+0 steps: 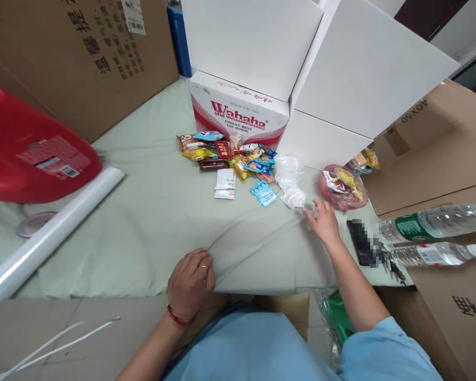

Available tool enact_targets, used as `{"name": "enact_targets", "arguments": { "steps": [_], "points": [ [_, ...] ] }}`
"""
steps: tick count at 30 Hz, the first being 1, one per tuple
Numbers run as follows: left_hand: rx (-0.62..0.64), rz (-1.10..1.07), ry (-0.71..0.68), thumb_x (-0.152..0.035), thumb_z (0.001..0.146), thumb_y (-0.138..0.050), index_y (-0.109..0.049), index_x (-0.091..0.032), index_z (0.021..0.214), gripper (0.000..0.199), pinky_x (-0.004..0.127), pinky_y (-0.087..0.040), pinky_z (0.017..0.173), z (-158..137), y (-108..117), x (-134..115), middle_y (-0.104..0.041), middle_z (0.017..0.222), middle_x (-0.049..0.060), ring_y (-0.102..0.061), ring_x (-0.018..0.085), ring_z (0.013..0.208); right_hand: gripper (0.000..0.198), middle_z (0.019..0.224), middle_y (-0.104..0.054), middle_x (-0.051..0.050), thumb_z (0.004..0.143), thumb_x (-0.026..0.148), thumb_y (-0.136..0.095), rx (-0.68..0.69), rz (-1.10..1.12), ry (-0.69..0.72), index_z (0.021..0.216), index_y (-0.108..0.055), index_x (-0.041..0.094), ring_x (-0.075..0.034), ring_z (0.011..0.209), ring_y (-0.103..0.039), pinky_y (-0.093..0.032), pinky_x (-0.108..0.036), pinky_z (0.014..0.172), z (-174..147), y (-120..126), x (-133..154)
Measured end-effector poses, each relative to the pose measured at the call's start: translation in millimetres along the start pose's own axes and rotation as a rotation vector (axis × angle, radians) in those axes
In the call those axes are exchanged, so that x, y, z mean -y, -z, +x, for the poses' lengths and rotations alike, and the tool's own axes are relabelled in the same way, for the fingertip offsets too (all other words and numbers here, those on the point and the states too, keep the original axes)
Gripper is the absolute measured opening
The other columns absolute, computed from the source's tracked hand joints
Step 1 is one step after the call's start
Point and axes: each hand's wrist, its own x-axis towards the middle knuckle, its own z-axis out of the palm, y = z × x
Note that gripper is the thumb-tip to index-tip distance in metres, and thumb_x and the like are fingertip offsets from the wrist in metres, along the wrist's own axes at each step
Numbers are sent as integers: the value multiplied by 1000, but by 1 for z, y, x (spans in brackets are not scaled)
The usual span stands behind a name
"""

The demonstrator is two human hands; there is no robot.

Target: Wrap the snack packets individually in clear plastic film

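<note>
My left hand (pixel 191 278) rests on the pale green cloth with its fingers curled under. Its palm side is hidden, so I cannot see whether anything is in it. Creases in the cloth run from it toward the right. My right hand (pixel 324 221) reaches forward, thumb and fingers apart, close to a row of clear plastic wraps (pixel 289 177). Left of the wraps lie a blue sachet (pixel 264 193), white packets (pixel 225 183) and a pile of wrapped snacks (pixel 241 161). Just beyond my right hand stands a pinkish clear bowl (pixel 328 194) with snack packs inside.
A Wahaha carton (pixel 238 114) and white boxes (pixel 254 42) stand behind the snacks. At left are a red jug (pixel 31 143) and a long plastic-film roll (pixel 55 238). On the right lie a phone (pixel 359 243), keys (pixel 394 270) and water bottles (pixel 440 254).
</note>
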Motion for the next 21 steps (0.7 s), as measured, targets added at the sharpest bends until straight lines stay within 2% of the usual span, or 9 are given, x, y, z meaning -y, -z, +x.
{"name": "enact_targets", "arguments": {
  "steps": [2, 4, 7, 9, 12, 14, 16, 19, 21],
  "points": [
    [-6, -15, 5, 0, 82, -60, -66, -19, 92, 21, 40, -57, 88, -1, 0, 0, -74, 95, 8, -71, 26, 98, 47, 115, -66, -18, 88, 49, -63, 26, 24, -83, 119, -69, 15, -33, 106, -61, -49, -48, 99, -11, -10, -8],
    [-44, -60, 20, 0, 83, -60, -67, -18, 94, 22, 40, -57, 89, -1, 1, -1, -73, 96, 9, -70, 26, 100, 42, 112, -67, -17, 84, 47, -64, -18, 153, -183, 112, -71, 16, -31, 102, -62, -49, -48, 98, -26, -16, -13],
    [-153, -154, 88, -1, 84, -60, -68, -19, 96, 23, 43, -55, 96, 2, 5, -7, -72, 101, 10, -66, 27, 110, 42, 99, -70, -9, 78, 50, -73, -124, 593, -383, 106, -70, 19, -24, 87, -63, -52, -41, 88, -47, -18, -1],
    [-168, -266, 176, -6, 88, -60, -69, -21, 95, 19, 45, -54, 99, 12, 7, -13, -71, 102, 9, -65, 27, 111, 44, 93, -71, -4, 73, 49, -81, -88, 985, -478, 106, -69, 22, -20, 81, -63, -53, -36, 82, -54, -18, 24],
    [-4, -639, 443, -24, 97, -57, -70, -23, 99, 14, 36, -57, 85, 46, 3, -23, -69, 103, 7, -67, 20, 97, 41, 96, -74, -2, 71, 44, -87, 154, 1415, -476, 103, -71, 24, -19, 83, -67, -54, -34, 82, -50, -20, 75],
    [173, -964, 717, -44, 100, -53, -68, -22, 104, 27, 27, -52, 60, 75, -7, -26, -68, 104, 8, -66, 15, 78, 40, 95, -75, -2, 71, 43, -89, 316, 1548, -438, 102, -73, 24, -19, 84, -68, -55, -34, 83, -39, -26, 107],
    [370, -1292, 922, -60, 96, -53, -66, -20, 104, 43, 23, -42, 47, 102, -22, -25, -68, 101, 7, -62, 12, 64, 40, 93, -75, -2, 71, 42, -89, 421, 1611, -390, 102, -73, 24, -19, 81, -68, -55, -33, 80, -27, -38, 131],
    [505, -1557, 990, -65, 78, -74, -63, -18, 89, 49, 20, -32, 43, 125, -46, -17, -62, 79, 2, -56, 9, 56, 45, 91, -73, -1, 70, 47, -89, 464, 1607, -320, 104, -70, 24, -17, 76, -65, -55, -31, 75, -16, -62, 149],
    [433, -1605, 988, -58, 67, -87, -59, -18, 79, 50, 19, -33, 45, 126, -60, -11, -54, 67, -4, -52, 8, 54, 50, 94, -71, -2, 71, 51, -87, 418, 1499, -260, 109, -67, 24, -18, 79, -64, -55, -31, 74, -15, -76, 149]
  ]
}}
